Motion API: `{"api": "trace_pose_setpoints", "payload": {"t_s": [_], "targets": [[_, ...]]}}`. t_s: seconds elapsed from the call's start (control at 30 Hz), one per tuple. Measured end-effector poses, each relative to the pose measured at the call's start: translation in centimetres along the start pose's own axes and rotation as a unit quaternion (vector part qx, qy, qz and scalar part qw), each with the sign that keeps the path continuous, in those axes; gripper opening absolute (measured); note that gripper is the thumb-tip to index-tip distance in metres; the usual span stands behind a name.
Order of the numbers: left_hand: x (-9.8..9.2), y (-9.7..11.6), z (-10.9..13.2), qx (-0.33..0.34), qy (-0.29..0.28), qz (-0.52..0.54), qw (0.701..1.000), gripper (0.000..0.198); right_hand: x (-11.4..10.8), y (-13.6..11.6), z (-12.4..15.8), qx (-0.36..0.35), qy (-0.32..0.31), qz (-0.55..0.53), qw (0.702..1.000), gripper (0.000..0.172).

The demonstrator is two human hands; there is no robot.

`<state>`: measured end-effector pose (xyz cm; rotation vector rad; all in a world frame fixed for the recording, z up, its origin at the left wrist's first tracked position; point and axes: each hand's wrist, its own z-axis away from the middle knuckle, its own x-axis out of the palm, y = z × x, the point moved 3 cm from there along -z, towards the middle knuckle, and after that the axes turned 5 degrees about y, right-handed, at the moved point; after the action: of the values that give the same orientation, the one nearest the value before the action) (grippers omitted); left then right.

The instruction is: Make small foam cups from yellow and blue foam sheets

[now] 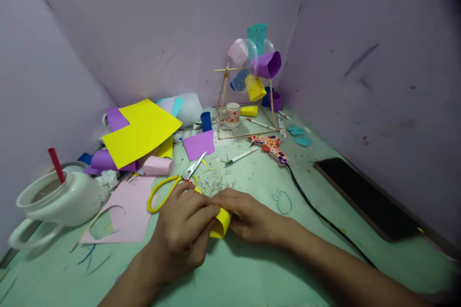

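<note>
Both hands meet low in the middle of the green table (pixel 252 268). My left hand (pixel 182 228) curls its fingers over a small roll of yellow paper (pixel 220 223). My right hand (pixel 248 216) pinches the same roll from the other side. Only the roll's open end shows between the fingers. Yellow-handled scissors (pixel 169 184) lie just behind my left hand, blades pointing away, touching neither hand.
A paper-cup wheel model on a stick frame (pixel 248 86) stands at the back. A yellow sheet (pixel 142 132), purple square (pixel 198 145), pink sheet (pixel 126 211), white pot (pixel 61 199), patterned glue gun (pixel 272 146) with black cord, pen (pixel 241 156) and dark phone (pixel 363 196) lie around.
</note>
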<state>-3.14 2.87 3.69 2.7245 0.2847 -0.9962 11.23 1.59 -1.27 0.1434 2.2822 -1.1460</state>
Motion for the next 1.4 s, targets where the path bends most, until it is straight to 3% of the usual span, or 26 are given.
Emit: {"api": "trace_pose_setpoints", "payload": {"t_s": [0.1,0.2,0.27,0.33,0.4,0.5,0.53,0.6,0.67,0.73,0.83,0.9,1.0,1.1,1.23,1.4], "targets": [[0.1,0.3,0.1,0.067,0.025,-0.053,0.996,0.018,0.3,-0.3,0.0,-0.017,-0.006,-0.009,1.0,0.047],[-0.4,0.7,0.2,0.127,0.013,-0.092,0.988,0.016,0.1,0.0,0.3,-0.025,-0.005,-0.02,0.999,0.055],[-0.9,0.9,0.5,0.162,-0.005,-0.11,0.981,0.02,-0.7,0.5,0.4,0.016,0.021,-0.034,0.999,0.066],[-1.4,0.9,1.0,0.16,-0.025,-0.129,0.978,0.022,-1.9,1.3,0.4,0.124,0.076,-0.102,0.984,0.07],[-1.8,0.9,1.5,0.134,-0.04,-0.146,0.979,0.024,-2.9,1.8,0.4,0.258,0.143,-0.242,0.924,0.063],[-1.9,1.1,2.2,0.118,-0.052,-0.154,0.98,0.026,-2.9,1.3,0.4,0.391,0.155,-0.46,0.782,0.045],[-1.8,1.1,2.3,0.121,-0.055,-0.15,0.98,0.027,-2.5,1.0,0.3,0.406,0.131,-0.504,0.751,0.045],[-1.5,1.1,2.3,0.127,-0.053,-0.141,0.98,0.026,-1.8,0.5,0.2,0.407,0.083,-0.544,0.729,0.049],[-1.2,1.0,2.1,0.139,-0.034,-0.132,0.981,0.024,-1.4,0.5,0.2,0.385,0.082,-0.544,0.741,0.051],[-1.2,0.6,1.8,0.099,0.026,-0.111,0.988,0.024,-1.5,1.0,0.1,0.352,0.13,-0.534,0.758,0.048],[-1.5,-0.4,1.3,-0.118,0.144,-0.054,0.981,0.022,-2.0,1.7,-0.2,0.295,0.217,-0.513,0.776,0.042],[-1.1,-0.9,1.2,-0.272,0.135,-0.013,0.953,0.013,-2.1,2.0,-0.4,0.266,0.246,-0.493,0.791,0.042],[-0.1,-1.0,1.0,-0.387,0.059,0.031,0.92,0.015,-1.7,1.9,-0.5,0.237,0.247,-0.476,0.81,0.043],[-0.1,-1.0,0.9,-0.397,0.085,0.003,0.914,0.019,-1.1,1.6,-0.5,0.218,0.223,-0.471,0.825,0.04],[-0.2,-0.6,0.7,-0.324,0.095,-0.035,0.941,0.011,-0.5,1.4,-0.6,0.196,0.203,-0.484,0.828,0.036],[-0.3,0.3,0.2,-0.259,0.087,-0.034,0.961,0.025,0.0,1.4,-0.5,0.201,0.167,-0.487,0.833,0.044]]}}
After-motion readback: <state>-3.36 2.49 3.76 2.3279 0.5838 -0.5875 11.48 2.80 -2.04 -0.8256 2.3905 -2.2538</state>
